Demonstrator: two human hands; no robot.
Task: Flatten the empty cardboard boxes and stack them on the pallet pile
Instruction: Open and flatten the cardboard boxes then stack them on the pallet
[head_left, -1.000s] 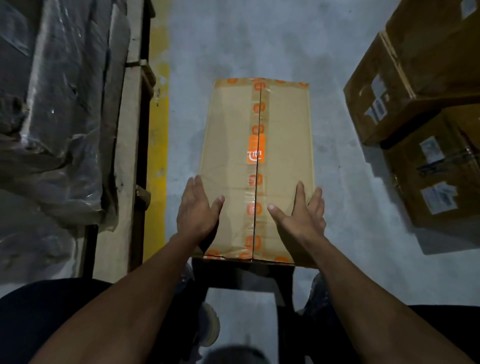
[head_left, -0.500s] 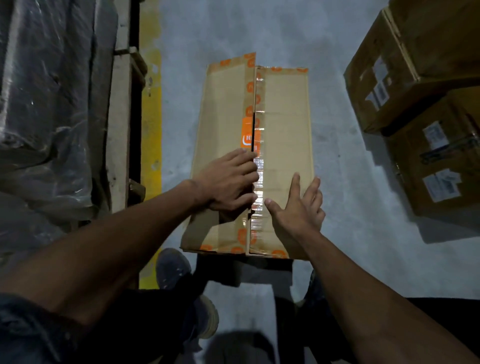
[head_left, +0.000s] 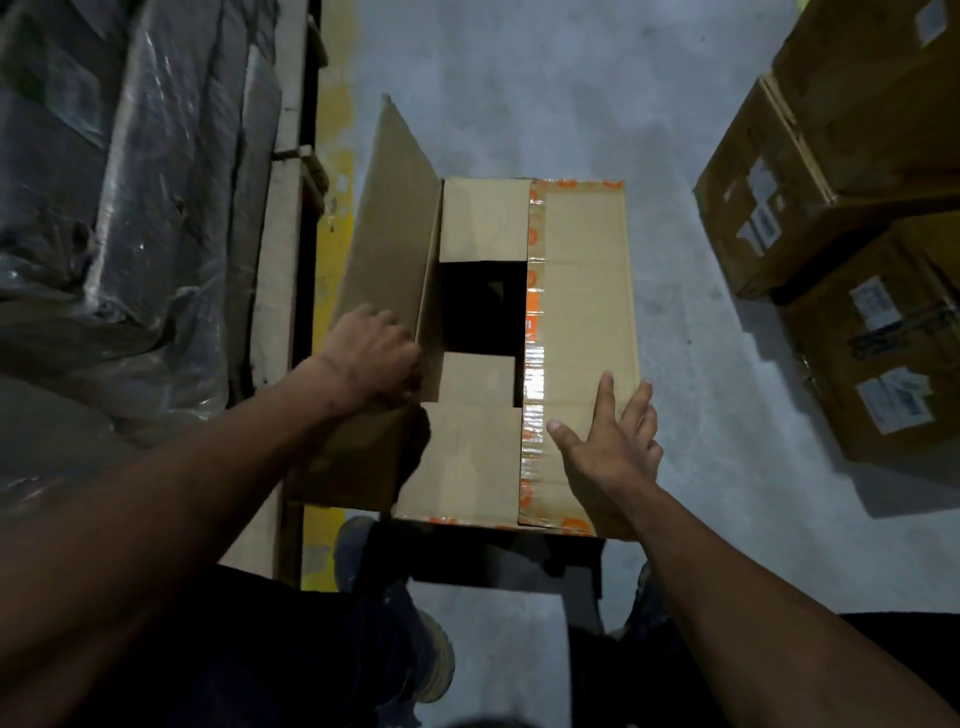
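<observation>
In the head view, the cardboard box (head_left: 582, 332) stands on the grey floor (head_left: 519, 78) right in front of the person's feet. Half a second ago its two long top flaps were only just parting at the taped seam; now the left flap (head_left: 395, 228) is swung up and out, and the dark inside of the box shows between two short inner flaps. The right flap (head_left: 584, 291) still lies flat and closed. So the top is half opened, and I judge that the other flap, and probably the bottom, must be freed before the box can fold flat.

The left hand (head_left: 371, 358) grips the near edge of the raised flap, fingers curled round it. The right hand (head_left: 610, 447) rests flat on the closed flap, fingers spread and straight, steadying the box. The hands are apart, one on each side of the opening.

Counted: one box being worked; two long flaps and two short ones on it; at least two more brown boxes (head_left: 857, 218) to its right, with labels. To its left sits a plastic-wrapped load (head_left: 114, 197) on a wooden pallet (head_left: 280, 218), beside a yellow floor line (head_left: 337, 130).
</observation>
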